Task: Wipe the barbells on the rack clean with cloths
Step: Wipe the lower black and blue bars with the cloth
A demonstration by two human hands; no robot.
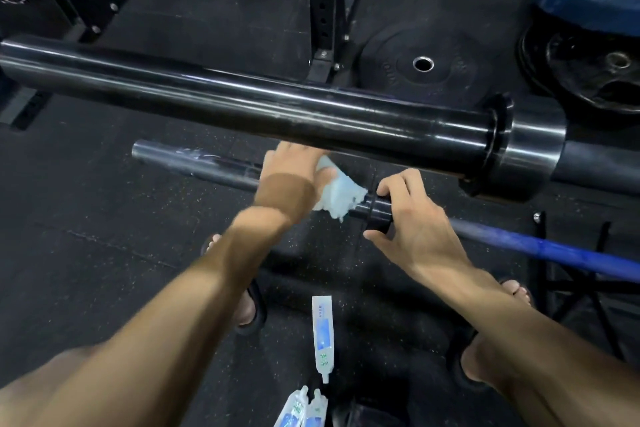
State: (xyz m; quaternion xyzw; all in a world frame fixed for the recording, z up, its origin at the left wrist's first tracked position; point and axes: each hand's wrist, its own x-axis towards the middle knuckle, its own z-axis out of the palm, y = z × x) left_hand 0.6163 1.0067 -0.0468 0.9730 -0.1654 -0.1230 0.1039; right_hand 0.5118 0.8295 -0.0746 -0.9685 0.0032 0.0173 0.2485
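1. Black steel fills the upper half of the frame: the sleeve of the upper barbell (242,104) runs from the upper left down to its collar at centre right, close to the camera.
2. Below it, near the centre of the frame, lies the lower barbell (194,163), its grey sleeve end pointing toward the left and its blue shaft leaving at the lower right.
3. My left hand (294,170) is wrapped over this lower sleeve with the pale cloth (337,192) bunched under my palm and fingers, so I am grasping the cloth against the bar.
4. The cloth's ragged edge hangs just beside the dark collar of the lower bar.
5. My right hand (412,218) clasps that collar, fingers curled over the top and thumb underneath.
6. On the rubber floor (104,253) at the bottom centre lies a white tube (322,336) with a blue label, and two similar packets (304,409) sit at the bottom edge.
7. My sandalled feet stand either side of the tube.
8. A black weight plate (422,64) lies flat in the upper right, next to the rack upright (322,7).
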